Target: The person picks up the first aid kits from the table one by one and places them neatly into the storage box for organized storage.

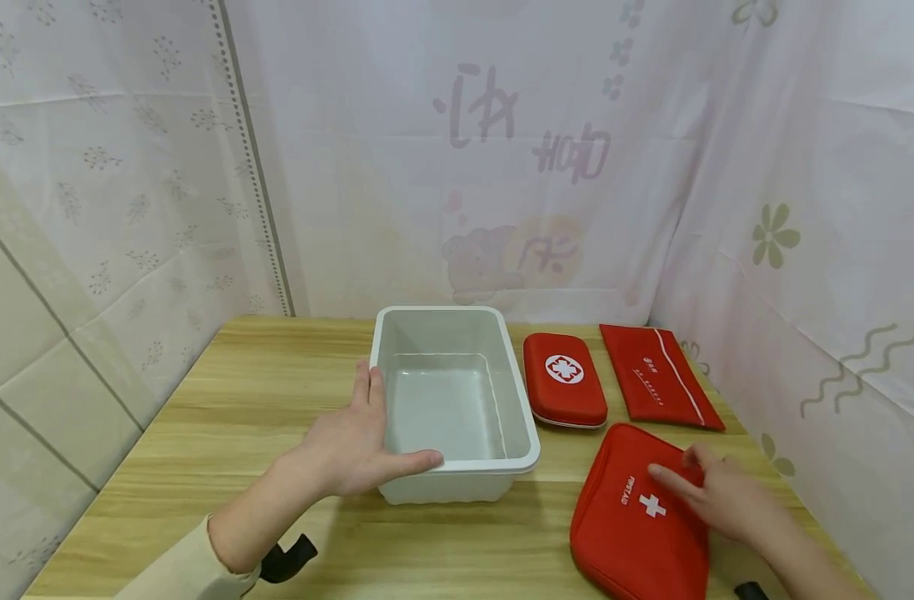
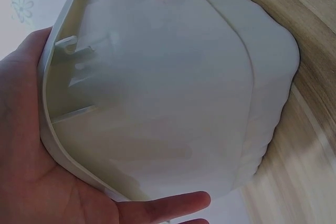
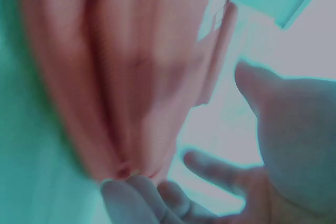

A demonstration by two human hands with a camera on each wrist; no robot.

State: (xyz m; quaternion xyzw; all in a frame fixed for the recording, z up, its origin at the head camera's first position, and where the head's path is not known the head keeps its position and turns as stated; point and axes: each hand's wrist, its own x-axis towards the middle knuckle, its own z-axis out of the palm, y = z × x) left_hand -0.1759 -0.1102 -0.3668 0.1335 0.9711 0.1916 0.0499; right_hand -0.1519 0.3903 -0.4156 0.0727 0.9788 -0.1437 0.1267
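A pale grey plastic bin (image 1: pixel 457 467) stands on the table. My left hand (image 1: pixel 347 446) rests against its near-left corner, fingers straight along the left side and thumb on the near rim. The left wrist view shows the palm (image 2: pixel 47 182) against the rim and the bin's outer wall (image 2: pixel 157 93). At the right, my right hand (image 1: pixel 734 496) is over the edge of a red first aid bag (image 1: pixel 636 542) with a white cross. In the blurred right wrist view, the fingertips (image 3: pixel 142 192) are at the bag's end (image 3: pixel 131 103), the thumb apart from it.
Right of the bin lies a red hard case (image 1: pixel 569 400) with a white emblem. Beyond it is a flat red pouch (image 1: pixel 655 375) with a white stripe. Patterned curtains (image 1: pixel 457 167) hang behind and beside the wooden table (image 1: pixel 277 375).
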